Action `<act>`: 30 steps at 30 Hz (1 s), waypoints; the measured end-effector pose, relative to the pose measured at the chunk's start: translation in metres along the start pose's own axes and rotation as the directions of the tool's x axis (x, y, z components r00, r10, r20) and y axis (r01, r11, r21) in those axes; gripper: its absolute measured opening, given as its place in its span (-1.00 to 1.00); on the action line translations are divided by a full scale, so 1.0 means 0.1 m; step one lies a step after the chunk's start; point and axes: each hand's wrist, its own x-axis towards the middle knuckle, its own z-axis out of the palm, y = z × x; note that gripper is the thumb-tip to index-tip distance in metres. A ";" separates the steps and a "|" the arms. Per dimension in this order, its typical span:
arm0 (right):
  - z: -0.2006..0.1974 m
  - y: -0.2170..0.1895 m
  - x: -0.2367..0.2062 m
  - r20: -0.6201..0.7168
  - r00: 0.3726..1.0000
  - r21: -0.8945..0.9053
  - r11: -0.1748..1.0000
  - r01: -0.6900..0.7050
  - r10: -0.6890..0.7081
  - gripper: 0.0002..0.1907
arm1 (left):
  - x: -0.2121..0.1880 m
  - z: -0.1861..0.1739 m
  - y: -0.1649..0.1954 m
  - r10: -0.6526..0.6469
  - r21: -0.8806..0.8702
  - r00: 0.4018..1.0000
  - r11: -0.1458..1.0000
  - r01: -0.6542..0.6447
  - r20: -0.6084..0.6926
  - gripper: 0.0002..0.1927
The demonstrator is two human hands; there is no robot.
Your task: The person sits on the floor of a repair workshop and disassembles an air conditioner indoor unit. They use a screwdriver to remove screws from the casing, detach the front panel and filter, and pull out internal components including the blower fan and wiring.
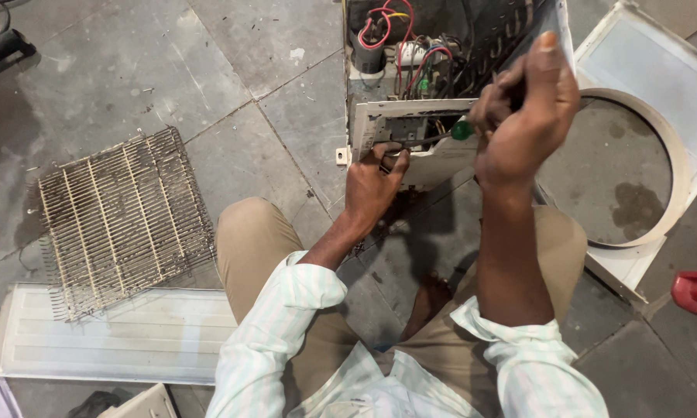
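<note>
On floor tiles, my right hand [523,116] grips a green-handled screwdriver [434,137]; left hand [373,186] pinches the white unit's panel edge [387,108]. Grille [124,220] lies well apart.

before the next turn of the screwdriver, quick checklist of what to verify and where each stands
1. Right hand gripping the green-handled screwdriver: ok.
2. Left hand steadying the white panel: ok.
3. Screwdriver tip seated in a screw: cannot tell, left hand hides it.
4. Red wires apart from the shaft: ok.
5. Dirty wire grille lying apart from the hands: ok.
</note>
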 end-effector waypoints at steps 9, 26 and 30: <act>0.41 -0.14 -0.14 0.269 0.963 -0.376 0.919 0.117 -0.012 -0.86 | -0.01 -0.07 0.04 0.215 -0.065 0.977 0.975 -0.214 0.009 -0.69; 0.30 -0.04 0.47 0.667 0.710 0.191 0.869 -0.456 0.226 -0.64 | 0.08 -0.20 0.26 0.148 -0.059 0.988 0.988 -0.146 0.032 -0.75; 0.39 0.01 0.39 0.551 0.811 0.188 0.918 -0.350 0.196 -0.73 | 0.12 -0.21 0.34 0.204 -0.040 0.979 0.978 -0.205 -0.020 -0.76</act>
